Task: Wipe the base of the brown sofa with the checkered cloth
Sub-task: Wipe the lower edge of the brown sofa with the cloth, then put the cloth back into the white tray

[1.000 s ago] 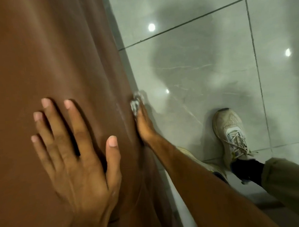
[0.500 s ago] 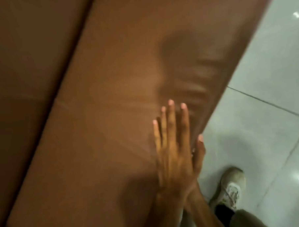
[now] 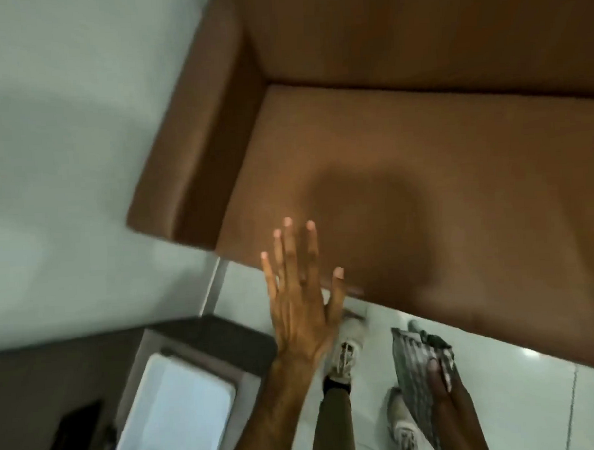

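Left hand [image 3: 301, 313]: spread flat, fingers apart, holding nothing; reaching over the front edge of the seat, contact unclear through blur.
Right hand [image 3: 444, 385]: closed around the checkered cloth [image 3: 419, 365], which hangs bunched above the tiled floor [image 3: 521, 402], clear of the upholstery.
Brown sofa [image 3: 422, 171]: seat and armrest in view from above; base hidden beneath the seat's front edge.
Step in hand: probably bringing the cloth down to the base.
Doing it well: crouch low enough to see the base; flatten the cloth into a broad pad; brace with the free palm on the seat; sweep along the base in overlapping passes.
Risk: shoes [image 3: 344, 359] near the sofa front; keep feet clear.
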{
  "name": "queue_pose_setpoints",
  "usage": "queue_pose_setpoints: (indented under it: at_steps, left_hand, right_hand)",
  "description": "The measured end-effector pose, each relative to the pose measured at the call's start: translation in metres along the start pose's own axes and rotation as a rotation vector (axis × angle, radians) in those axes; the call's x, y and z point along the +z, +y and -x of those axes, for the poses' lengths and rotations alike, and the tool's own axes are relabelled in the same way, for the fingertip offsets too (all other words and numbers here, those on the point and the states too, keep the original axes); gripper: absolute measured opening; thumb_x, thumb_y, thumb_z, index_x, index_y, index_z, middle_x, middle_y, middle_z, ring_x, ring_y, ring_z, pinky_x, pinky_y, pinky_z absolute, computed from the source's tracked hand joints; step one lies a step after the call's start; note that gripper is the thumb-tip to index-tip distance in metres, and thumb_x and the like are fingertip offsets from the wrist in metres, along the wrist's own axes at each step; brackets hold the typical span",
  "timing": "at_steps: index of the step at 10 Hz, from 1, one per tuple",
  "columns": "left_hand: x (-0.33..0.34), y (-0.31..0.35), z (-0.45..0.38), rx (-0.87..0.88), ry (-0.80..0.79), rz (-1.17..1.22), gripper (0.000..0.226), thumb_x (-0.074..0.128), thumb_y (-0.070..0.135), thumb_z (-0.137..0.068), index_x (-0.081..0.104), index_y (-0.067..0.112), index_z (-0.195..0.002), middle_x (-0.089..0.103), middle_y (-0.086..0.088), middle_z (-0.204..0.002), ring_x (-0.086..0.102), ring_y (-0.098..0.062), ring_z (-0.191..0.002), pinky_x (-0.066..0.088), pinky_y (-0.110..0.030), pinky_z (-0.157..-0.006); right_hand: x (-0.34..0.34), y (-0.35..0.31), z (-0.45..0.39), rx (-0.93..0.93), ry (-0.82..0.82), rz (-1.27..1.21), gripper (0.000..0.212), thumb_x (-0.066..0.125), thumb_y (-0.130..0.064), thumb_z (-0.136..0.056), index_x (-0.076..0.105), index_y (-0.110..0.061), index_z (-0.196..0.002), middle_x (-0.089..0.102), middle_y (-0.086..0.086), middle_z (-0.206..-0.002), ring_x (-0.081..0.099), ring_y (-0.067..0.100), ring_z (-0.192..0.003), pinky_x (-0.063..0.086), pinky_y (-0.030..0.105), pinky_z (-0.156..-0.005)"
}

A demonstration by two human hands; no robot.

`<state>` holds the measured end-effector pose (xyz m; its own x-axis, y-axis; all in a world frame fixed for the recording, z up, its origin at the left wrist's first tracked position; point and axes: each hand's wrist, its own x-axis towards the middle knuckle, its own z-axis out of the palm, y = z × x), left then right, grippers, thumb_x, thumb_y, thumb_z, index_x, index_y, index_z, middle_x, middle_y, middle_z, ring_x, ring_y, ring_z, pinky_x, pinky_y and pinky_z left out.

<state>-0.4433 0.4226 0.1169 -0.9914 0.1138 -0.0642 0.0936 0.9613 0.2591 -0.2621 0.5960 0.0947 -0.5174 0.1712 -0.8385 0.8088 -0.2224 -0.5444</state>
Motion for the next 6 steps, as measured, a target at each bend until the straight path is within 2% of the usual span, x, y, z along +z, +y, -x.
queue_pose_setpoints:
  at_steps: [1, 2, 3, 4, 5, 6]
  left_hand:
    - [-0.036, -0.087, 0.065, -0.206, 0.091, -0.013, 0.073, 0.021, 0.064, -0.114, -0.009, 0.04, -0.176, -0.002, -0.007, -0.19, -0.006, -0.029, -0.176, -0.006, -0.053, -0.141]
    - [-0.053, -0.172, 0.135, -0.48, 0.16, -0.031, 0.075, 0.029, 0.06, -0.113, 0.007, 0.032, -0.179, 0.001, -0.01, -0.19, -0.001, -0.032, -0.176, 0.005, -0.062, -0.142]
    - [-0.046, -0.239, 0.232, -0.699, 0.202, -0.105, 0.075, 0.029, 0.058, -0.113, 0.018, 0.026, -0.179, 0.009, -0.012, -0.189, 0.011, -0.036, -0.175, 0.016, -0.066, -0.14]
    - [-0.034, -0.286, 0.316, -0.902, 0.178, -0.094, 0.075, 0.028, 0.057, -0.112, 0.018, 0.027, -0.179, 0.012, -0.012, -0.189, 0.014, -0.036, -0.175, 0.015, -0.067, -0.139]
    - [0.001, -0.331, 0.411, -1.112, 0.165, -0.059, 0.074, 0.026, 0.057, -0.112, 0.018, 0.027, -0.179, 0.012, -0.011, -0.188, 0.015, -0.036, -0.174, 0.014, -0.067, -0.139]
    - [0.05, -0.365, 0.472, -1.196, 0.146, -0.038, 0.074, 0.02, 0.058, -0.113, 0.01, 0.029, -0.18, 0.006, -0.011, -0.189, 0.006, -0.033, -0.175, 0.009, -0.064, -0.141]
  right_hand:
    - [0.046, -0.015, 0.004, -0.066, -0.109, 0.169, 0.078, 0.048, -0.077, -0.092, 0.059, -0.027, -0.15, 0.068, 0.005, -0.149, 0.065, 0.026, -0.133, 0.044, 0.053, -0.122]
    - [0.108, -0.019, 0.024, -0.076, -0.276, 0.305, 0.057, 0.063, -0.075, -0.092, 0.073, -0.037, -0.133, 0.081, -0.003, -0.13, 0.075, 0.023, -0.123, 0.053, 0.052, -0.115]
    - [0.183, -0.001, 0.028, -0.06, -0.498, 0.418, 0.036, 0.081, -0.049, -0.082, 0.081, -0.037, -0.116, 0.085, -0.005, -0.117, 0.082, 0.017, -0.108, 0.067, 0.03, -0.086]
    - [0.261, 0.023, 0.028, -0.191, -0.668, 0.614, 0.031, 0.082, -0.027, -0.091, 0.078, -0.025, -0.121, 0.085, -0.002, -0.115, 0.081, 0.014, -0.107, 0.062, 0.015, -0.078]
    - [0.35, 0.079, 0.028, -0.343, -0.881, 0.851, 0.029, 0.07, -0.022, -0.103, 0.07, -0.022, -0.132, 0.081, -0.007, -0.115, 0.076, -0.002, -0.104, 0.056, 0.008, -0.083]
    - [0.423, 0.127, 0.029, -0.406, -1.036, 1.017, 0.028, 0.067, -0.025, -0.105, 0.068, -0.032, -0.132, 0.08, -0.013, -0.115, 0.074, -0.002, -0.104, 0.056, 0.013, -0.081]
